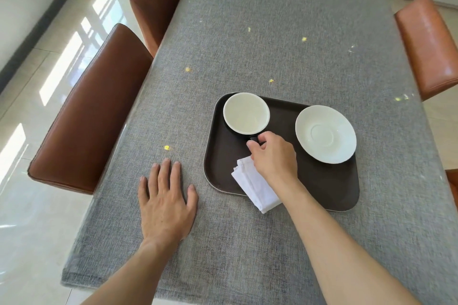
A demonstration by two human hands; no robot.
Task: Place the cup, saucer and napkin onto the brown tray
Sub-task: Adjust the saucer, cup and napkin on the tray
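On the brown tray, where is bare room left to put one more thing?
On the dark brown tray, the near right corner, below the white saucer, is bare. The left half is crowded: white cup, right hand at its handle, folded white napkin overhanging the near edge.

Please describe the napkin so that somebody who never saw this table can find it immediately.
On the grey table lies a dark brown tray, holding a cup and a saucer. The napkin lies at the tray's near left edge, just under the right hand, one corner hanging over the rim. It is the only soft, folded white cloth; its neighbours are round crockery.
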